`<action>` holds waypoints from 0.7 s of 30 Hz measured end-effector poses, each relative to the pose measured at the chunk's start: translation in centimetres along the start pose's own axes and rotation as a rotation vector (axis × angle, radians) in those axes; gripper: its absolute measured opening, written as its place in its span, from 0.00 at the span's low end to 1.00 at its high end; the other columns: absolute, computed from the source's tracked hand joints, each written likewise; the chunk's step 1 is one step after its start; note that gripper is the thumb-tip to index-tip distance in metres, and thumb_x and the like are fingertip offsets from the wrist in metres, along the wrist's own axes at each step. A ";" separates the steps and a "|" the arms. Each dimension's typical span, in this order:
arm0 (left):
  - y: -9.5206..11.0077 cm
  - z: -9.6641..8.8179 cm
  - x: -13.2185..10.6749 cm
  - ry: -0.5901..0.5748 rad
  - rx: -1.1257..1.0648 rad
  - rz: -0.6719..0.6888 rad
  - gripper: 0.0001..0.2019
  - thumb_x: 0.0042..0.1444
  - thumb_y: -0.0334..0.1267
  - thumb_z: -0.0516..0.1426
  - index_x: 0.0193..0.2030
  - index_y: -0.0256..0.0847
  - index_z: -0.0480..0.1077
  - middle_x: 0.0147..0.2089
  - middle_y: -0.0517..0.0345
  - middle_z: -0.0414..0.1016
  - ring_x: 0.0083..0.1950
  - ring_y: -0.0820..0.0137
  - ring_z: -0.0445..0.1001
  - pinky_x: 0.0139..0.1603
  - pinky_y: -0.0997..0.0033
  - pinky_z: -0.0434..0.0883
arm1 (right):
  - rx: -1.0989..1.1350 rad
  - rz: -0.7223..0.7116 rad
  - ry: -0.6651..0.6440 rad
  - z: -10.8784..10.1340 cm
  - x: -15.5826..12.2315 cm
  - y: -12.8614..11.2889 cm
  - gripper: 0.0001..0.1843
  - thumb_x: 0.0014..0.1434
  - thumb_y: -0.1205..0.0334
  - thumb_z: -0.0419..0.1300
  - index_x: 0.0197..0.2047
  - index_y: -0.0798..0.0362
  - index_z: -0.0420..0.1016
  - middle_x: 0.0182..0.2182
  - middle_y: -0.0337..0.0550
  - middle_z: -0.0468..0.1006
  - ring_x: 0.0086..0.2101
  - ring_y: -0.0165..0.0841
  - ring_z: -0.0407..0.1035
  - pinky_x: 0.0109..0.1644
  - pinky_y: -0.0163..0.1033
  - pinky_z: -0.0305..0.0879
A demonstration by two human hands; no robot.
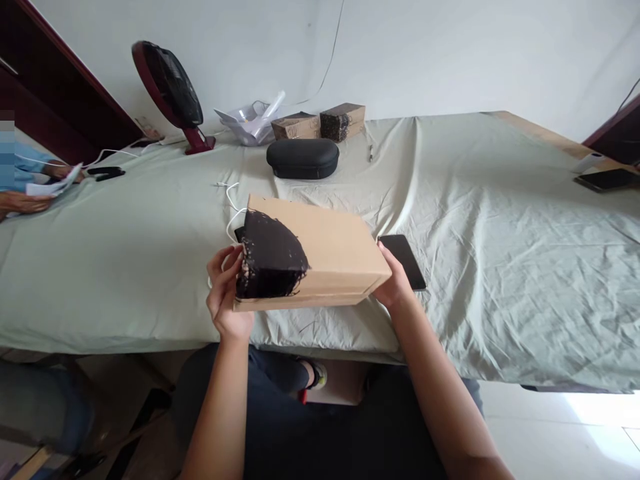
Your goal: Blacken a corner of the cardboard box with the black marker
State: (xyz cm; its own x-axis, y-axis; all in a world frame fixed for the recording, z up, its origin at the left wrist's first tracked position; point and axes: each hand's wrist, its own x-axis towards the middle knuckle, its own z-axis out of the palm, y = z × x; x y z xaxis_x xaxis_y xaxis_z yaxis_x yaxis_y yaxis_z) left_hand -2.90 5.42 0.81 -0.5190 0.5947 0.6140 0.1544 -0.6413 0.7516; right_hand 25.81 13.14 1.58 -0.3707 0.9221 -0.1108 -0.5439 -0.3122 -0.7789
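Between my two hands is a brown cardboard box (pixel 335 233), held tilted above the cloth-covered table. A black scribbled patch (pixel 273 257) covers its left corner, across the top and the near side. My left hand (pixel 227 290) grips the left end, fingers bent against it. At the right end, my right hand (pixel 393 280) holds the box, with its fingertips partly hidden behind the cardboard. A dark phone or tablet (pixel 406 260) lies on the cloth just beyond my right hand. Behind the box's left end, a white cable (pixel 231 200) curls on the cloth.
Farther back sit a black zip case (pixel 303 159), two smaller cardboard boxes (pixel 354 119), a clear plastic basket (pixel 247 123) and a dark red fan (pixel 173 90). Another person's hands (pixel 30 197) hold papers at far left. A black phone (pixel 607 179) lies at far right.
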 end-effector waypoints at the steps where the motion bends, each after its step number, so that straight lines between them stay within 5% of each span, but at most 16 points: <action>1: 0.3 0.1 0.0 -0.017 -0.082 0.013 0.15 0.62 0.47 0.58 0.49 0.50 0.84 0.69 0.55 0.73 0.73 0.51 0.72 0.79 0.50 0.66 | -0.007 0.033 -0.009 0.0 -0.1 0.1 0.34 0.51 0.31 0.73 0.51 0.47 0.81 0.48 0.47 0.86 0.52 0.49 0.80 0.47 0.48 0.81; 4: 1.2 0.6 0.0 -0.090 -0.203 -0.015 0.20 0.56 0.47 0.59 0.51 0.49 0.86 0.77 0.57 0.67 0.81 0.45 0.60 0.81 0.47 0.63 | -0.046 0.138 -0.014 -0.2 -0.4 0.5 0.37 0.46 0.35 0.77 0.52 0.49 0.80 0.48 0.49 0.86 0.53 0.50 0.81 0.50 0.48 0.81; 7: 1.3 1.2 0.1 -0.033 -0.209 -0.095 0.21 0.56 0.48 0.58 0.51 0.48 0.86 0.79 0.59 0.64 0.82 0.47 0.58 0.80 0.51 0.65 | -0.066 0.185 -0.007 -0.3 -0.6 0.9 0.40 0.41 0.43 0.81 0.54 0.51 0.78 0.49 0.51 0.86 0.51 0.49 0.81 0.47 0.44 0.81; 9: 0.9 1.6 -0.2 0.112 -0.174 -0.163 0.20 0.55 0.46 0.60 0.52 0.46 0.84 0.72 0.53 0.73 0.75 0.51 0.69 0.72 0.55 0.72 | -0.057 0.143 -0.006 0.0 -0.8 1.2 0.42 0.42 0.44 0.80 0.57 0.51 0.76 0.51 0.51 0.86 0.52 0.49 0.81 0.49 0.45 0.81; 12: -0.3 2.4 -1.4 0.248 -0.146 -0.327 0.23 0.51 0.39 0.62 0.56 0.47 0.78 0.47 0.55 0.81 0.49 0.63 0.81 0.50 0.64 0.79 | -0.052 0.014 0.000 0.8 -0.9 1.6 0.47 0.44 0.44 0.80 0.65 0.46 0.72 0.55 0.48 0.84 0.56 0.51 0.79 0.55 0.50 0.80; 14: -1.1 3.0 -2.7 0.150 -0.173 -0.409 0.28 0.50 0.40 0.65 0.60 0.51 0.72 0.44 0.57 0.78 0.44 0.66 0.80 0.46 0.66 0.78 | -0.080 -0.054 -0.008 1.1 -0.9 1.9 0.50 0.45 0.45 0.79 0.68 0.42 0.68 0.60 0.47 0.81 0.59 0.52 0.76 0.60 0.53 0.78; 18: -1.6 4.4 -4.7 -0.171 -0.152 -0.430 0.49 0.48 0.58 0.71 0.74 0.57 0.56 0.70 0.43 0.70 0.65 0.54 0.77 0.57 0.54 0.79 | -0.231 -0.146 -0.057 1.0 -0.7 2.6 0.54 0.47 0.49 0.81 0.72 0.41 0.63 0.67 0.48 0.74 0.66 0.51 0.69 0.70 0.55 0.71; 21: -1.3 4.9 -4.8 -0.228 -0.028 -0.393 0.56 0.46 0.66 0.72 0.76 0.50 0.52 0.66 0.38 0.74 0.63 0.50 0.79 0.63 0.47 0.78 | -0.348 -0.178 -0.104 0.6 -0.5 2.8 0.54 0.48 0.50 0.82 0.72 0.40 0.62 0.69 0.49 0.71 0.68 0.48 0.66 0.73 0.52 0.67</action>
State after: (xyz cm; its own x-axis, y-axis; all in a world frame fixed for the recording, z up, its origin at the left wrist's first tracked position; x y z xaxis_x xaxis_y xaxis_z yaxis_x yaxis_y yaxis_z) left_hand 3.49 5.79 -1.97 -0.3350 0.8851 0.3231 -0.0416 -0.3565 0.9334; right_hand 23.99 11.66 -0.17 -0.3777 0.9211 0.0942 -0.3260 -0.0371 -0.9446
